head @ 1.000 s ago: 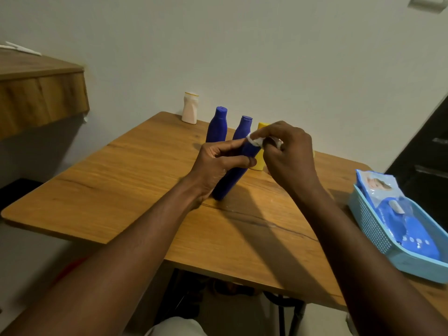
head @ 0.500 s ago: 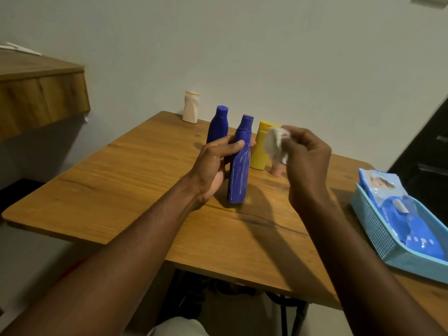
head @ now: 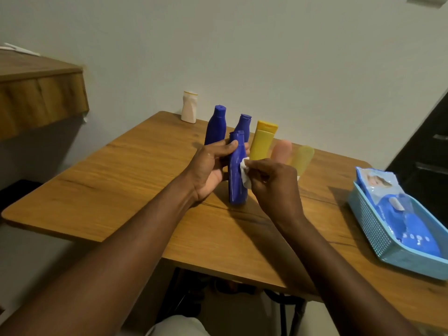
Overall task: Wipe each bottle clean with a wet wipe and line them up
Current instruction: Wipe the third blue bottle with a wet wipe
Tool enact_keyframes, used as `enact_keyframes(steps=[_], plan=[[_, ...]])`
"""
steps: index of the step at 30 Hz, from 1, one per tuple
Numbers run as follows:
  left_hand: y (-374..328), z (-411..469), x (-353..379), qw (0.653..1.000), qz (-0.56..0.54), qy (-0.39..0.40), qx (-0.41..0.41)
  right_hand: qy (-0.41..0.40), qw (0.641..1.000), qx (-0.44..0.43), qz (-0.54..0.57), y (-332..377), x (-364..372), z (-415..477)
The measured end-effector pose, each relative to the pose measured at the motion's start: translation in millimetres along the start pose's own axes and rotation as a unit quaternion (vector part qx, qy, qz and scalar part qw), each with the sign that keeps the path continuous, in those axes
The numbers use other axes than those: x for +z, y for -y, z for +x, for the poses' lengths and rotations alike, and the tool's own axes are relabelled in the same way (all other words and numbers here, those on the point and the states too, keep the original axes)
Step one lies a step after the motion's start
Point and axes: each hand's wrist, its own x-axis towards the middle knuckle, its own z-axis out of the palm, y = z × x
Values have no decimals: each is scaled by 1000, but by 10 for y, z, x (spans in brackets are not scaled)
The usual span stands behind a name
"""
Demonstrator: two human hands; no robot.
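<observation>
- The left hand (head: 211,166) gripped the held blue bottle (head: 236,180) near its neck, with the thumb laid across the near side and the fingers curled behind it. The bottle stood upright, its base apparently resting on the table (head: 121,180) near the middle.
- The right hand (head: 274,187) had its fingertips bunched together, pinching the wet wipe (head: 244,173) and pressing it against the bottle's right flank at about mid-height.
- Just behind stood a taller blue bottle (head: 216,124), a second blue bottle (head: 243,123) and a yellow bottle (head: 263,139). To their right were a pink bottle (head: 281,151) and a pale yellow bottle (head: 301,158), both blurred. A white bottle (head: 189,107) stood apart at the far edge by the wall.
- A blue basket (head: 371,226) at the table's right side held the wipes pack (head: 397,209).
- Probable risk: the wetted surface could let the bottle slip or twist, since the one-handed grip sat high while the wipe pushed sideways lower down.
- Probable risk: a wide stroke or a tipped bottle could topple the close-packed bottles behind.
- Probable risk: the small, bunched wipe might miss the face hidden under the gripping fingers.
</observation>
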Motion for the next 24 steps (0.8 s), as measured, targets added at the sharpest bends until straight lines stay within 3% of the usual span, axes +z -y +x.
enact_keyframes(steps=[5,8,12,19,24], plan=[[47,-20,-2,1000,-4,19,-18,-69,997,17,26,110,-9,220],[33,-36,-16,999,-27,24,-15,-69,997,-21,36,183,42,241],[5,-34,-24,999,-47,12,-20,-21,999,-48,0,79,53,-18],[0,9,-31,999,-41,-17,-28,124,991,40,-21,-36,-78,-325],[23,-5,-10,998,-58,-16,-35,44,998,30,20,11,-68,-109]])
